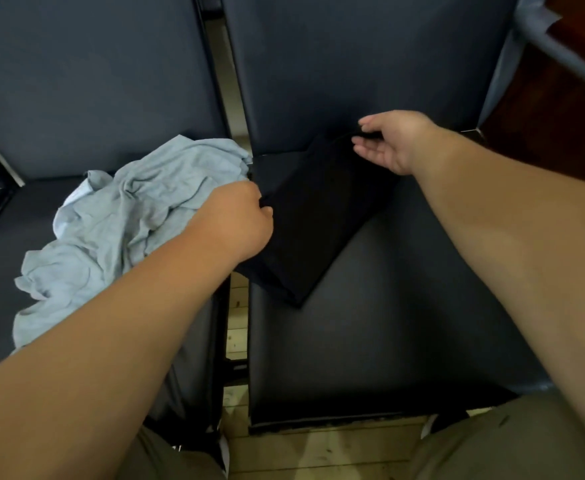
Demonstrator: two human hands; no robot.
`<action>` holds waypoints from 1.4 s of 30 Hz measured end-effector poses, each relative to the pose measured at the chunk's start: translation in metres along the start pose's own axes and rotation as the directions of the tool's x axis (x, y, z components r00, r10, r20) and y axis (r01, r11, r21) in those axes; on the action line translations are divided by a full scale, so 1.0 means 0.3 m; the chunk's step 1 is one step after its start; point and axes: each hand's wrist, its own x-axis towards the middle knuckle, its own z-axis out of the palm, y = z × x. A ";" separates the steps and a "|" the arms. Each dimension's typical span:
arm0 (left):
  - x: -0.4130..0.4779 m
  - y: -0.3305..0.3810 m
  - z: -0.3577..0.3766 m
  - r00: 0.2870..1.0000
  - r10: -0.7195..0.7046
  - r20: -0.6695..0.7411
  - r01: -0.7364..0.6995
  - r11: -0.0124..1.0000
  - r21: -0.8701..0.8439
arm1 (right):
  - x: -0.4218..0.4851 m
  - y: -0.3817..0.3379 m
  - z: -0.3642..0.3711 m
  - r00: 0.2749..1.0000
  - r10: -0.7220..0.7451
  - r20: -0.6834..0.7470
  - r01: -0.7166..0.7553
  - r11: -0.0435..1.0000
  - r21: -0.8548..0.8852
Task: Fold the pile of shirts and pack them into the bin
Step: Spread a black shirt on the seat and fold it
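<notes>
Khaki knees [492, 445] sat at the bottom of the view, both forearms reaching out over them. On the right seat [405, 323] lay the black shirt [319, 220], already narrowed to a long band. The left hand [235, 220] was curled tight on its left edge, close to the gap between the seats. The right hand [395, 143] pinched the far edge between thumb and fingers, a loose, narrow hold.

The band ran on a diagonal, its far end up by the right hand and its near corner aimed back towards the gap and the person's left side. The next fold looked like end to end along that axis. To do it well, I'd say, both hands should lift level, keep the cloth taut and square the edges before letting go.

A grey shirt [118, 220] waited crumpled on the left seat [0, 271], touching the left hand. A grey-rimmed container [561, 46] showed far right, possibly the bin.
</notes>
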 end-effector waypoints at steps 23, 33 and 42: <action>0.078 -0.159 0.112 0.901 -0.167 0.400 0.234 0.964 -0.124 | -0.001 0.048 0.142 0.998 -0.042 -0.041 0.027 0.953 -0.302; -0.037 -0.098 0.063 0.795 -0.157 0.586 0.393 0.870 -0.299 | -0.436 0.198 0.094 0.899 0.353 -0.259 -0.334 0.172 -0.927; -0.280 -0.020 0.099 0.585 -0.089 0.806 0.628 0.679 -0.381 | -0.728 0.321 -0.054 0.867 0.463 -0.184 -0.416 0.469 -0.779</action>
